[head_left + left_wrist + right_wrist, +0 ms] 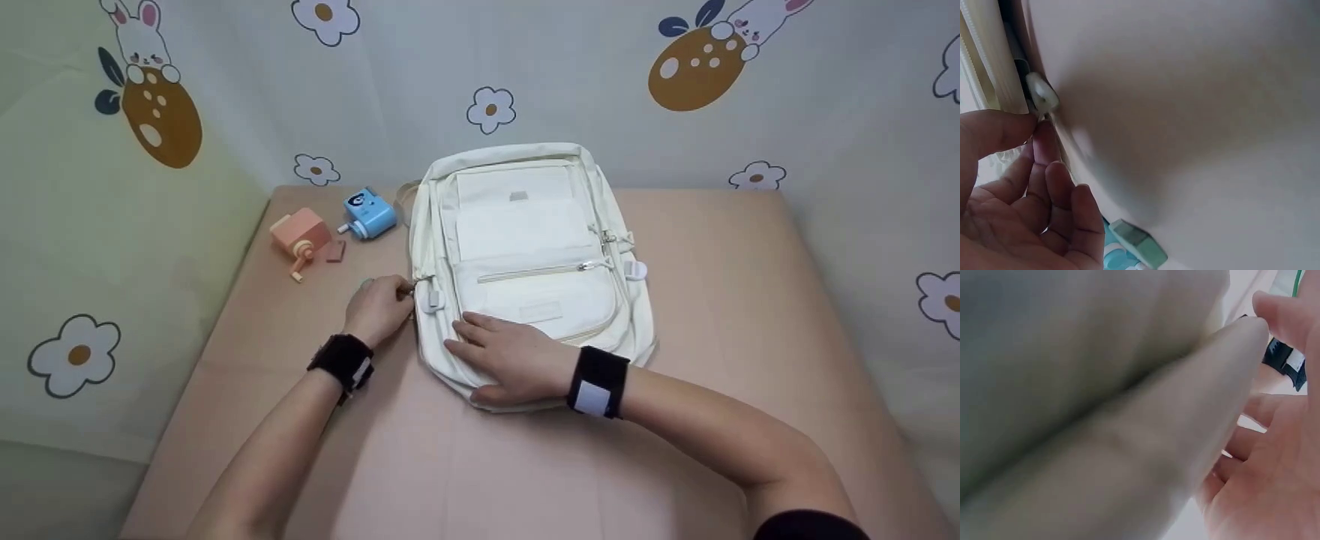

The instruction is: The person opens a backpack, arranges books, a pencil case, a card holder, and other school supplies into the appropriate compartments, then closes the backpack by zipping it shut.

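A cream backpack (525,225) lies front up on the table, its top toward the back wall. At its left edge my left hand (379,307) pinches a small pull tab between thumb and forefinger. The left wrist view shows that hand (1022,197) beside a white plastic piece (1042,94) and the cream fabric (999,67); the fingertips partly cover the tab. My right hand (517,360) rests on the lower left of the backpack's front, fingers extended. In the right wrist view, the right hand (1275,461) lies against the blurred bag edge (1145,444).
Left of the backpack stand a pink crank pencil sharpener (302,234) and a blue one (371,214). A small flat pink block (336,251) lies beside the pink sharpener. A green block (1140,243) sits near the left hand. Patterned cloth walls (420,67) surround the table (720,300).
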Tool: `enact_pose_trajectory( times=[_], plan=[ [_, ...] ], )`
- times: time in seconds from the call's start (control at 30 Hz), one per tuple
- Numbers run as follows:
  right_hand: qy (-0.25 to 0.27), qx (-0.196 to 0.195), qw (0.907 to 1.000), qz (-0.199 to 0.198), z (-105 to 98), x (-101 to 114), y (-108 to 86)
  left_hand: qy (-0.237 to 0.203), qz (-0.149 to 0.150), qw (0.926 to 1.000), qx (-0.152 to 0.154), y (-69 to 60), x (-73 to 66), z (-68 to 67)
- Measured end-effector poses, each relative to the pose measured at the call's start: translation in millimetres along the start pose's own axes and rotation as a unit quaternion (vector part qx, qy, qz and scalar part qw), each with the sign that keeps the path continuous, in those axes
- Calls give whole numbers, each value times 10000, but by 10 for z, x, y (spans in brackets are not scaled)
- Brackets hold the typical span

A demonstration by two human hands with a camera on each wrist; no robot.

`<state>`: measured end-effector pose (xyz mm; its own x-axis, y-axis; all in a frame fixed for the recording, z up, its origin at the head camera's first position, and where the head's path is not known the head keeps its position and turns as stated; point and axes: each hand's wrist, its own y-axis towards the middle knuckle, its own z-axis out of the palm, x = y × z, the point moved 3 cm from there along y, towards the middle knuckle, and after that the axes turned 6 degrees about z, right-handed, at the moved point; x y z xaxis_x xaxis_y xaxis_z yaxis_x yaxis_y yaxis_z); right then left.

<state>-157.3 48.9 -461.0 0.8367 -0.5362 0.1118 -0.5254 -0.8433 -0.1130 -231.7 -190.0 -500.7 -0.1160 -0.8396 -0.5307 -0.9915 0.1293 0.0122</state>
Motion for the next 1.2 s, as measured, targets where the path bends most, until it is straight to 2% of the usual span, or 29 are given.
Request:
enact_pose_trajectory(
  times=[0.27, 0.43, 0.6, 0.7, 0.9, 1.0, 1.2],
  plan=[
    [-349, 7, 9990, 286, 33, 73, 28, 429, 301, 9986, -21, -42, 0, -17],
    [-476, -115, 9984, 282, 47, 79, 37, 727, 518, 9959, -144, -66, -25, -31],
    [-408, -131, 9987, 260, 58, 58, 33, 1181, 933, 9880, -344, -146, -76, -61],
    [-375, -107, 9989, 253, 58, 52, 33, 1404, 1105, 9832, -363, -209, -105, -75],
    [-382, -144, 9989, 232, 64, 47, 36, 1588, 1409, 9764, -404, -301, -152, -83],
    [-397, -241, 9987, 189, 53, 52, 32, 1675, 1520, 9734, -362, -342, -178, -87],
    [-316, -264, 9990, 184, 31, 57, 27, 1811, 1531, 9713, -161, -438, -239, -93]
  ],
)
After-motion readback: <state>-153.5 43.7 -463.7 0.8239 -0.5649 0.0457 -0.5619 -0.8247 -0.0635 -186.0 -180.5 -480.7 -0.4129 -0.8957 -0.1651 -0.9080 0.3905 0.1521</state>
